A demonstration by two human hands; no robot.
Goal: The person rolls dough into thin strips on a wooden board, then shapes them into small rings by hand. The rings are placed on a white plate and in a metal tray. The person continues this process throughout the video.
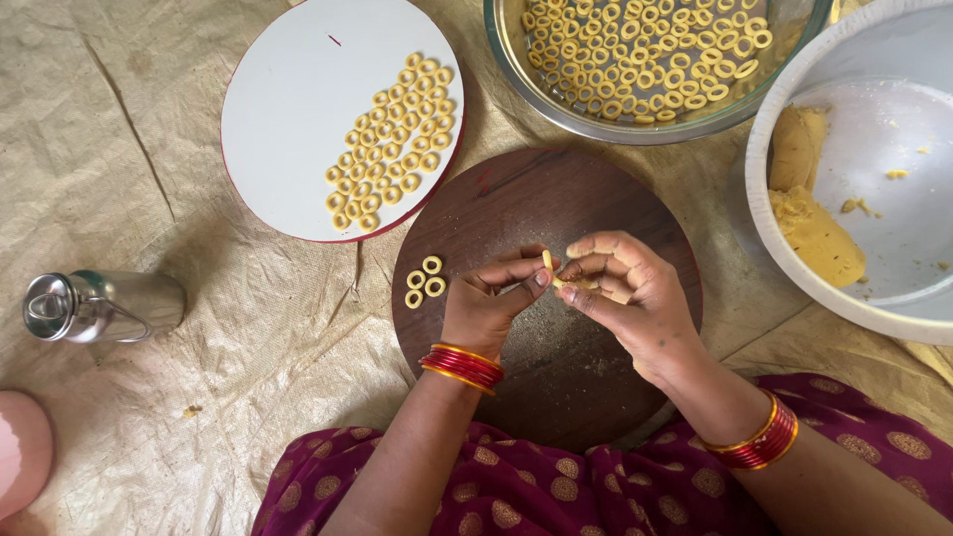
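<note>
- Our left hand (pixel 488 298) and right hand (pixel 617 286) pinch one thin dough strip (pixel 549 264) between fingertips, above the round wooden board (pixel 556 377).
- Four finished dough rings (pixel 424 280) lie on that board, just left of our left hand.
- The white plate (pixel 288 109) beyond holds more rings.

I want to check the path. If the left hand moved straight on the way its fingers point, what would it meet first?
The left hand points right, so it would most likely meet the right hand first; their fingertips already nearly touch around the small dough strip.

Crinkled beige sheet (pixel 149 149) over the floor, in soft, even daylight.
</note>
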